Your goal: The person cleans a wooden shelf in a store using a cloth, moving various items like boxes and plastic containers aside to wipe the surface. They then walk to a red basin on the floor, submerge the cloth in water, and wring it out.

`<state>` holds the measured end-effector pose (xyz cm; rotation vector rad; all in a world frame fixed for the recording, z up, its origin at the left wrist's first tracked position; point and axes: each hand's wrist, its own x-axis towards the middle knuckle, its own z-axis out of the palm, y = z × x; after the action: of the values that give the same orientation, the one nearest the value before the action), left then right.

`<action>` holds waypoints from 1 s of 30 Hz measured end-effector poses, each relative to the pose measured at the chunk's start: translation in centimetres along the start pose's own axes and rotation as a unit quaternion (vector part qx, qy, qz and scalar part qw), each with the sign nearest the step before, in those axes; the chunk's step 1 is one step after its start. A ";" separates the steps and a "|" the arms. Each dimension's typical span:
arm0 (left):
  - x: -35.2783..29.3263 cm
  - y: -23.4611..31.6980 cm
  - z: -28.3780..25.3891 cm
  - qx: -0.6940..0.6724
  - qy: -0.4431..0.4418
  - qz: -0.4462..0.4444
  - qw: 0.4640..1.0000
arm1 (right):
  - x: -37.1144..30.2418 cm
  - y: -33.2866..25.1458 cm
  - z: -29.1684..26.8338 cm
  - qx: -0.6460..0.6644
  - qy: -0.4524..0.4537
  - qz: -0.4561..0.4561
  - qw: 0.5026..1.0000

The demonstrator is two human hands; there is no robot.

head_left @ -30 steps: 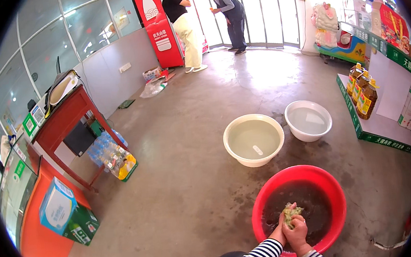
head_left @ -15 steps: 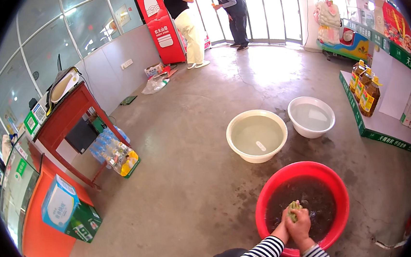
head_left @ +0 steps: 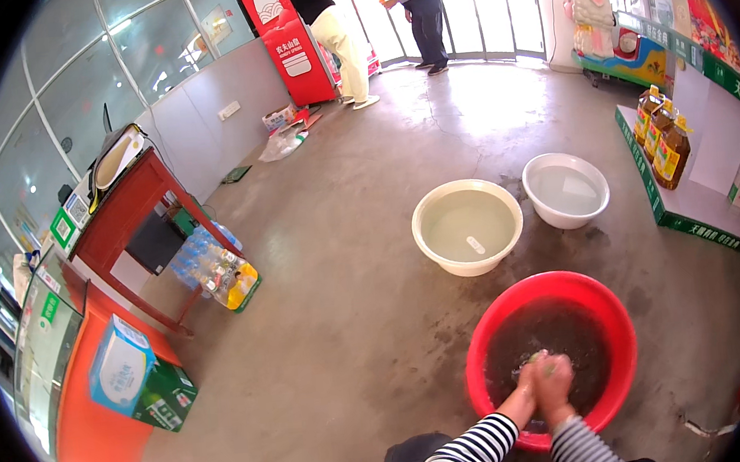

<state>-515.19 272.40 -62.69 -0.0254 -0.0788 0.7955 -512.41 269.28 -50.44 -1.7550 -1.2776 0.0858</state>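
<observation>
Over a red basin (head_left: 479,335) of dark, murky water, my two hands are pressed together near its front side. My left hand (head_left: 524,391) is closed against a bunched greenish cloth (head_left: 536,358), of which only a little shows. My right hand (head_left: 555,383) wraps round the same cloth from the right and is slightly blurred by motion. Behind the red basin stand a cream basin (head_left: 424,242) with cloudy water and a small pale object in it, and a white basin (head_left: 551,215) with clearer water.
Oil bottles (head_left: 670,158) stand on a low shelf (head_left: 707,226) at the right. To the left are a red wooden table (head_left: 118,229), packed water bottles (head_left: 217,269) and cartons (head_left: 164,395). Two people (head_left: 336,42) stand by a red fridge (head_left: 296,59) and the doorway. Wet patches mark the floor.
My hands have drawn closer round the cloth, hiding more of it, with the right hand now further over it. The whole view has shifted slightly, moving the basins up in the picture.
</observation>
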 end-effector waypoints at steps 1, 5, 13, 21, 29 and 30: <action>1.4 -2.1 2.0 0.266 0.388 0.083 0.879 | 1.8 3.7 0.2 0.025 0.015 0.126 0.992; 2.3 -2.3 6.6 0.243 0.414 0.026 0.877 | 4.2 8.1 0.0 0.084 -0.005 0.153 0.985; 0.7 0.1 2.0 0.173 0.237 0.000 0.956 | -1.6 1.8 -0.3 0.054 -0.005 -0.087 0.995; 1.9 -1.2 4.6 0.215 0.391 0.056 0.893 | 1.7 4.4 -1.0 0.155 0.007 0.141 0.978; 0.8 -1.6 2.4 0.113 0.231 0.006 0.966 | 2.3 3.6 0.4 -0.039 -0.022 -0.016 0.999; 1.5 -2.0 7.3 0.249 0.439 0.032 0.863 | 3.7 5.6 -0.4 -0.056 -0.011 0.076 0.995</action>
<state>-513.36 272.01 -55.19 0.1011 1.0029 0.7874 -506.53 271.77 -52.55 -1.9514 -1.1815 0.1235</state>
